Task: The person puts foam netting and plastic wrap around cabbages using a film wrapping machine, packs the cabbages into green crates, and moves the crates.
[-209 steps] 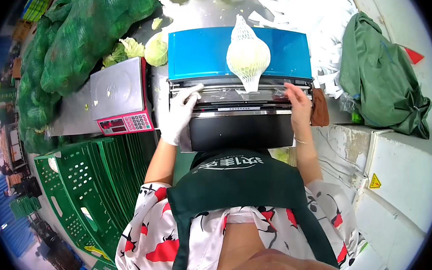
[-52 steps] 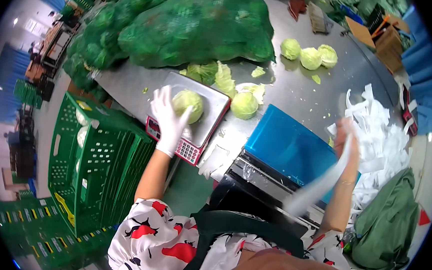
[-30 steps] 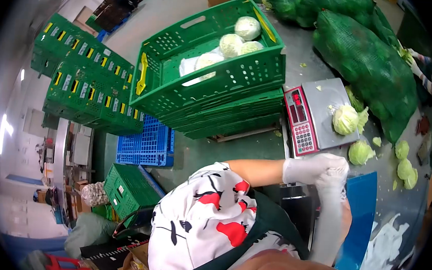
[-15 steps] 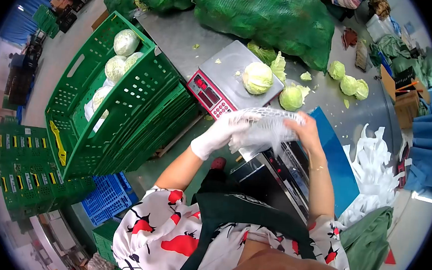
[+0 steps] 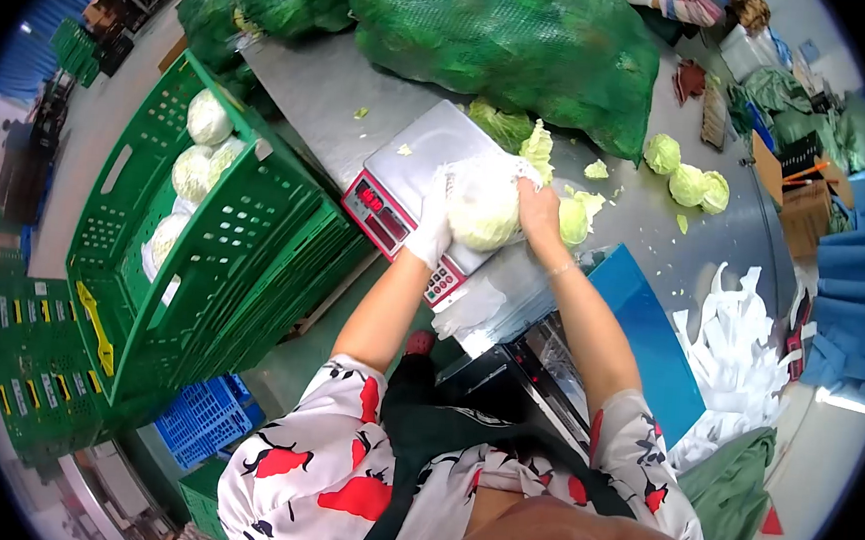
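A pale green cabbage [image 5: 486, 224] is held between my hands over the silver plate of a weighing scale [image 5: 426, 149]. White mesh netting [image 5: 484, 171] covers its far upper part. My left hand [image 5: 433, 225], in a white glove, grips the net along the cabbage's left side. On the right, my bare right hand [image 5: 539, 215] is closed on the net's edge against the cabbage; some fingertips are hidden behind it. Loose leaves [image 5: 538, 149] lie just beyond, and another cabbage [image 5: 573, 220] sits right of my right hand.
A green crate [image 5: 140, 295] with several wrapped cabbages stands left on stacked crates. Green mesh sacks [image 5: 508, 55] fill the table's back. Several small cabbages [image 5: 687, 185], a blue board [image 5: 649, 335] and a white pile [image 5: 732, 361] are right. Another person's sleeve [image 5: 687, 5] shows at the top.
Both hands have moved forward with the white net, from in front of the scale to over its plate. The net now lies over the cabbage that sat there uncovered.
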Demonstrator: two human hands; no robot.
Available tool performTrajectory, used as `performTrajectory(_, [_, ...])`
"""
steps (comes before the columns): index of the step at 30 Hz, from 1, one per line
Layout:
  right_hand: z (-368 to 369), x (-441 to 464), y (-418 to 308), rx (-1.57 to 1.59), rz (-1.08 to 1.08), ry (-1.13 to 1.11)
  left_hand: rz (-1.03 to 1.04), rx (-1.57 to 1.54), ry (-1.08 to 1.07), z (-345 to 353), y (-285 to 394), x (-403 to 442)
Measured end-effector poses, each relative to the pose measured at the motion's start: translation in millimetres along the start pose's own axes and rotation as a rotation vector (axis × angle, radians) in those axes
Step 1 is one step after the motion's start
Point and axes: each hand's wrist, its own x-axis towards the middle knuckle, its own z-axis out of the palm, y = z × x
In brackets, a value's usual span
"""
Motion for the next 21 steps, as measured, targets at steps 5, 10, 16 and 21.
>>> performTrajectory(5, [-86, -62, -29, 0.509, 0.102, -0.284, -0.353, -0.137, -0.357, 36, 0, -89])
performTrajectory(10, [-145, -81, 87, 0.638, 0.314, -0.173, -0.533, -0.094, -0.403, 94, -26, -128])
performTrajectory(16, [-246, -197, 68, 0.764, 0.158, 0.134, -0.188, 0.504, -0.866, 189, -99, -112])
performTrajectory(21, [-253, -257, 118, 0.585, 0.109, 0.488, -0.646, 0.379, -1.049, 250, -182, -122])
